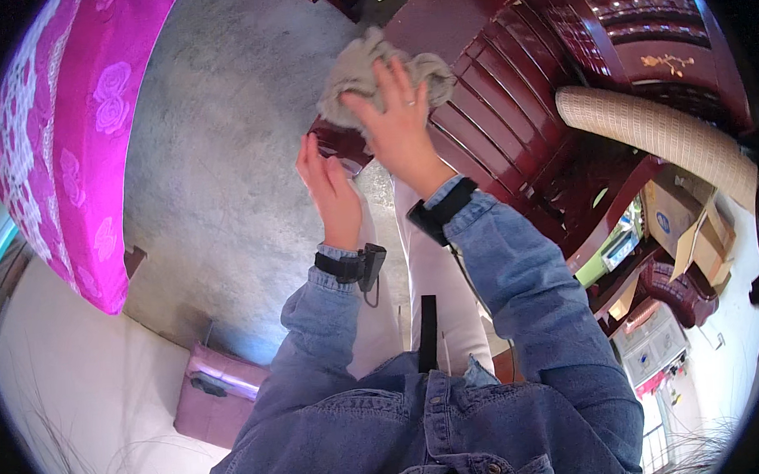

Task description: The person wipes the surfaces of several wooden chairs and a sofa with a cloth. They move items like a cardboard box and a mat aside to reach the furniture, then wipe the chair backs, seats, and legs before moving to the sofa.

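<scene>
A crumpled grey-beige cloth (355, 71) lies over the end of a glossy dark red wooden bench (482, 116) with a slatted seat. My right hand (402, 120) presses on the cloth from above, its fingers spread and a ring on one of them. To its left, my left hand (329, 191) is at the corner of the glossy dark red wood (342, 147), palm turned towards it, with no object in its grasp. Whether its fingertips touch the edge cannot be told.
A tan woven bolster (650, 126) rests on the bench at the right. Beyond it stand an open cardboard box (687, 221) and shelves with several items. A bed or table with a magenta rose-patterned cover (100, 136) is at the left. A purple box (217, 393) stands by the wall.
</scene>
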Motion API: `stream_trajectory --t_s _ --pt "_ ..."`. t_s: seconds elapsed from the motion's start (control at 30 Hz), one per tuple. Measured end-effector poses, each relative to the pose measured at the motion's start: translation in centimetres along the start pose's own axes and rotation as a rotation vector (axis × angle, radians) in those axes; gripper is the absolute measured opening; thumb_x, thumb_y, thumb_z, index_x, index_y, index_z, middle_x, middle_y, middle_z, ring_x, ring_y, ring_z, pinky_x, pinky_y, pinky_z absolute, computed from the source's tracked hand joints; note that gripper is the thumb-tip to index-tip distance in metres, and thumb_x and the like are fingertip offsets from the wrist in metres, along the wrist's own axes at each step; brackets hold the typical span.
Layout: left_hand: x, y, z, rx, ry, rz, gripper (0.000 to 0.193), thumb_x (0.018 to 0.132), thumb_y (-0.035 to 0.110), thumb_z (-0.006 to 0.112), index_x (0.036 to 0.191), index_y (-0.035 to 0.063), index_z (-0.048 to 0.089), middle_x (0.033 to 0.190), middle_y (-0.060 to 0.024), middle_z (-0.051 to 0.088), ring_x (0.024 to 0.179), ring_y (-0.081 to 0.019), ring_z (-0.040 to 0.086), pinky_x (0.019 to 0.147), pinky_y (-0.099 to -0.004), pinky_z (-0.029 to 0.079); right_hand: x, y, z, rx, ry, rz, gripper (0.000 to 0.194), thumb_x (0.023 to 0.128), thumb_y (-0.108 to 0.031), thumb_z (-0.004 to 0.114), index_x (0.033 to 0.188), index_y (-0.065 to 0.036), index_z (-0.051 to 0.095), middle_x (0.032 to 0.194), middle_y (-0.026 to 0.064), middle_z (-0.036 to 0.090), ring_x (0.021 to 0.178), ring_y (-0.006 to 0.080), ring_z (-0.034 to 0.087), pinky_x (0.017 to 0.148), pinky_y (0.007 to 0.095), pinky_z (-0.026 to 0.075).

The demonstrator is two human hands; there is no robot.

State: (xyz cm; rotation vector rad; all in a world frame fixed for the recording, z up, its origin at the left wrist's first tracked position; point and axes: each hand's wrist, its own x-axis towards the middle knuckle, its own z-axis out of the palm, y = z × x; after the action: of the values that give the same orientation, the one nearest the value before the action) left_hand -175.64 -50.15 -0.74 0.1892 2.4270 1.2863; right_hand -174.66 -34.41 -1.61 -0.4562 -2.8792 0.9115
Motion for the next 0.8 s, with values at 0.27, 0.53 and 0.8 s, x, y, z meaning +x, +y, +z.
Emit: stream_trajectory --t_s 0.27,0.53,0.8 --pt "-1.1 -3.1 -4.9 -0.081 -0.005 -0.051 0.055 0.099 0.008 0.046 0.151 0.0011 0.029 0.150 -0.0161 0.029 0.133 -0.0317 0.038 0.106 -0.0418 0.040 -4.0 -5.1 4.6 0.052 0.017 -0.128 0.027 0.086 -0.020 0.060 0.111 -0.025 0.070 0.148 0.0109 0.049 0.143 0.0306 0.037 0.115 0.0592 0.025" --pt "-3.4 -2.9 -8.1 0.020 -0.212 0.019 0.053 0.097 0.008 0.051 0.147 0.0033 0.036 0.144 -0.0144 0.036 0.113 -0.0259 0.042 0.092 -0.0361 0.042 -9.1 -6.9 7.3 0.147 0.157 -0.057 0.026 0.077 -0.018 0.067 0.103 -0.022 0.067 0.117 0.0072 0.059 0.116 0.0277 0.054 0.106 0.0508 0.037" --pt "-7.0 -1.0 0.3 0.287 -0.423 0.449 0.054 0.100 0.015 0.053 0.149 0.0022 0.036 0.147 -0.0196 0.036 0.132 -0.0319 0.040 0.111 -0.0418 0.035 -17.0 -3.3 4.4 0.796 0.418 0.631 0.050 0.067 0.005 0.072 0.115 -0.010 0.067 0.123 0.0154 0.057 0.120 0.0390 0.054 0.101 0.0424 0.046"
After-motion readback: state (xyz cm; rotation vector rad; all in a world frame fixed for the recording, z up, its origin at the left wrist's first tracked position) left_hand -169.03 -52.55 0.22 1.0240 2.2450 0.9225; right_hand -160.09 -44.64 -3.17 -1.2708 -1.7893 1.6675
